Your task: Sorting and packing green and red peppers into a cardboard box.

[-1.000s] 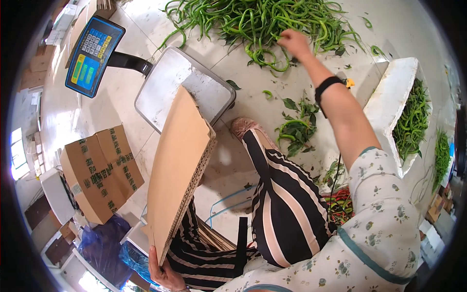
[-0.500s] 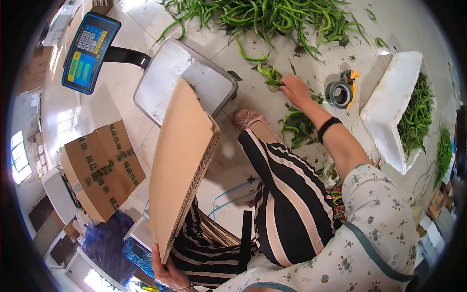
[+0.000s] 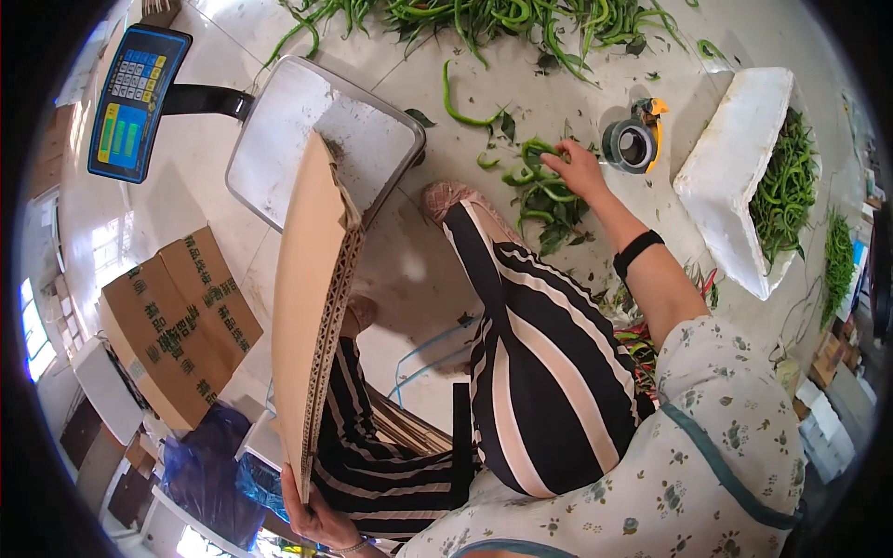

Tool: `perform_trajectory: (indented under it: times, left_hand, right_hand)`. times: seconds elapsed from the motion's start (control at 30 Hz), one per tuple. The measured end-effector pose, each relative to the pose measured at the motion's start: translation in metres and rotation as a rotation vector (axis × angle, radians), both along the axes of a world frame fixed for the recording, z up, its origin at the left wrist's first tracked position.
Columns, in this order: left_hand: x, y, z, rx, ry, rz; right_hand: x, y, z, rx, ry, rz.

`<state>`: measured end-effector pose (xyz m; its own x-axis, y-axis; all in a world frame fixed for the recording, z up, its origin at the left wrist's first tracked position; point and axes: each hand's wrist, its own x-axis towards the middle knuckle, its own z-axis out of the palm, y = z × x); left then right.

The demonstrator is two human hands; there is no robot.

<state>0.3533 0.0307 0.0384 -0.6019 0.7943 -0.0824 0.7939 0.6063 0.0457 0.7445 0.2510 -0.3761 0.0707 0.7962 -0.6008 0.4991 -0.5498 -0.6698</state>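
Note:
My left hand (image 3: 321, 521) grips the lower edge of a folded brown cardboard sheet (image 3: 312, 307), which stands up beside my leg with its upper end over the scale's platform. My right hand (image 3: 579, 172) reaches down to the floor, its fingers closed at a few long green chili peppers (image 3: 535, 153). Those peppers lie at the top of a small heap of dark green leaves (image 3: 563, 223) mixed with peppers. One curved green pepper lies apart on the tiles, just beyond the hand. The palm side of my right hand is hidden.
A platform scale (image 3: 326, 130) with a blue display (image 3: 139, 102) stands ahead left. A large pepper pile (image 3: 521, 19) spreads at the far side. Right are a tape dispenser (image 3: 633, 144) and a white foam box (image 3: 735, 177) of peppers. A taped carton (image 3: 181, 325) sits left.
My right hand has drawn peppers nearer to the leafy heap, away from the large pile. The view has shifted slightly. My left hand still holds the cardboard.

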Motion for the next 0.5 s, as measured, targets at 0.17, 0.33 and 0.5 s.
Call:
perform_trajectory:
  times: [0.17,0.33,0.5]
  left_hand:
    - [0.001,0.002,0.001,0.008,-0.014,0.049]
    - [0.007,0.003,0.002,0.025,-0.005,0.037]
    - [0.001,-0.002,-0.002,0.133,-0.123,-0.009]
  right_hand:
    - [0.003,0.005,0.015,0.493,-0.633,0.296]
    - [0.020,0.005,0.081,0.607,-0.193,0.121]
    - [0.090,-0.005,0.125,0.383,0.279,-0.434]
